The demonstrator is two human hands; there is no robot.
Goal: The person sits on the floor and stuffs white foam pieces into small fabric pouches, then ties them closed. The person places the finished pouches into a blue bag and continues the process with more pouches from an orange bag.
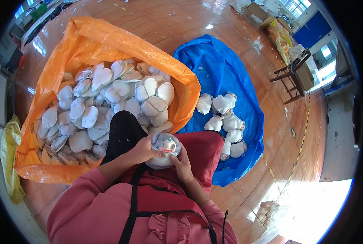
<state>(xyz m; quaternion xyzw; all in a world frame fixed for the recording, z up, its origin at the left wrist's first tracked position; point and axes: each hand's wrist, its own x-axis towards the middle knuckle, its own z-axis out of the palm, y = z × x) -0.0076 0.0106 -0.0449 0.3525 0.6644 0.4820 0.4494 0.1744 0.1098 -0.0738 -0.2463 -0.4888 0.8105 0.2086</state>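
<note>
Above my lap I hold a rounded white stuffed toy part with a clear, shiny dome (166,143), and a small coloured pattern shows through the dome. My left hand (143,150) is closed round its left side. From the right, my right hand (182,164) grips it, fingers curled against the lower edge. Its white underside shows between the hands. Just beyond my knees a large orange sack (112,38) lies opened wide, full of flat, rounded white fabric pieces (101,78). To the right, a blue sack (246,110) bears several similar stuffed white parts (231,122), some with clear, shiny ends.
A wooden chair (297,77) stands at the right on the brown tiled floor (214,24). Yellow plastic (10,158) hangs at the left edge. Far right are a cardboard box (254,15) and a yellow bag (279,38). Scraps (255,45) litter the floor.
</note>
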